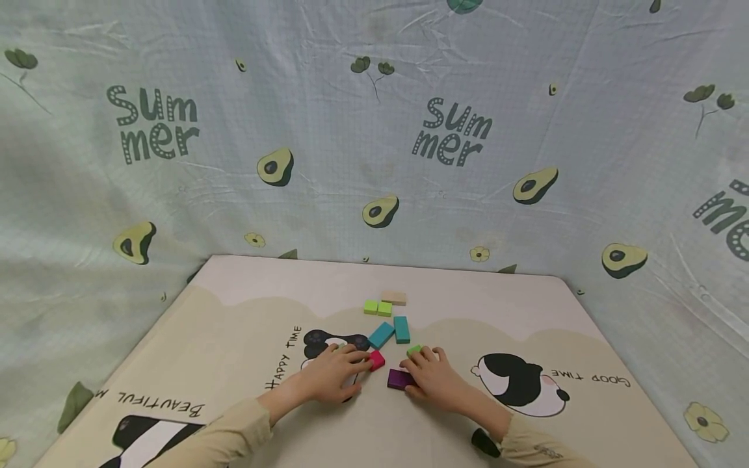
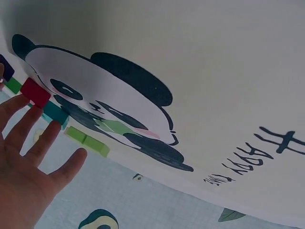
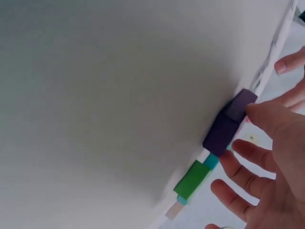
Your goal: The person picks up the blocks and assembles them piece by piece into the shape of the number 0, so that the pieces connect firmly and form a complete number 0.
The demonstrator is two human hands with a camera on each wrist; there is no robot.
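Note:
My left hand [image 1: 330,377] lies low over the tabletop with its fingers loosely spread. One of its fingertips touches a red block [image 1: 377,360]. In the left wrist view the fingers are apart, and the red block [image 2: 35,92] shows at the tip of one. My right hand [image 1: 435,383] pinches a dark purple block [image 1: 398,379] between thumb and fingers. The right wrist view shows the thumb at one end of the purple block [image 3: 224,131] and fingertips near the other. Just beyond this hand's fingers is a bright green block [image 1: 414,350], partly covered by them.
Two teal blocks, one slanted [image 1: 381,335] and one straighter [image 1: 402,329], lie beyond the hands. Farther back are two yellow-green blocks [image 1: 377,308] side by side and a beige block [image 1: 394,298]. A printed cloth [image 1: 328,214] hangs behind the table [image 1: 246,338].

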